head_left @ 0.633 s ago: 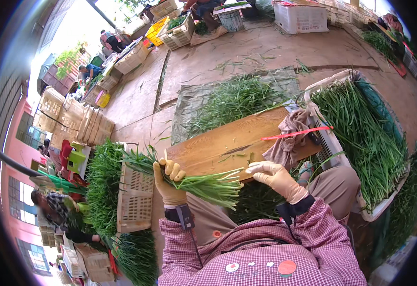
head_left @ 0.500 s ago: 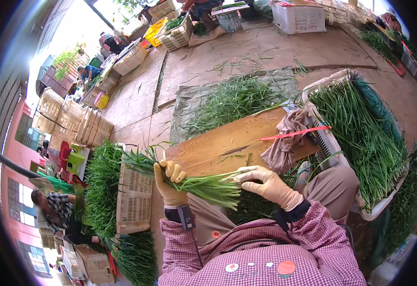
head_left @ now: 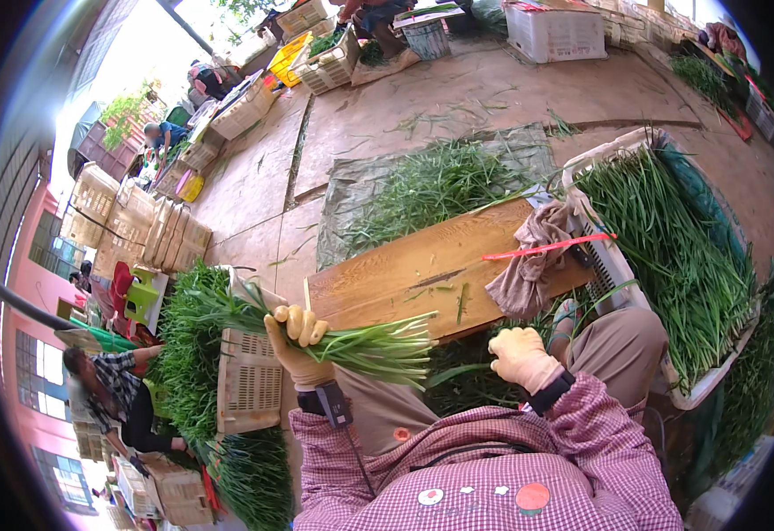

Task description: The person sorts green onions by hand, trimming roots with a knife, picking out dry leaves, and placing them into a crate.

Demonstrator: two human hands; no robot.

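Note:
Wrapped in the fingers of my gloved left hand is a bunch of garlic chives. Its pale stem ends fan out to the right and its dark leaves trail left over a crate. My right hand, also gloved, is curled closed above my lap, apart from the bunch. A loose green blade lies close to its knuckles; whether the fingers hold anything is hidden. Beyond both hands a wooden board bears a few cut bits, a crumpled cloth and a red strip.
To the right stands a white crate full of chives. A plastic crate heaped with greens is at the left. More chives lie on a ground sheet ahead. A co-worker sits far left; others work at the back.
My right hand has left the stem ends, moved right and down, and closed. The left hand has shifted slightly left with the bunch. The co-worker at far left has changed posture.

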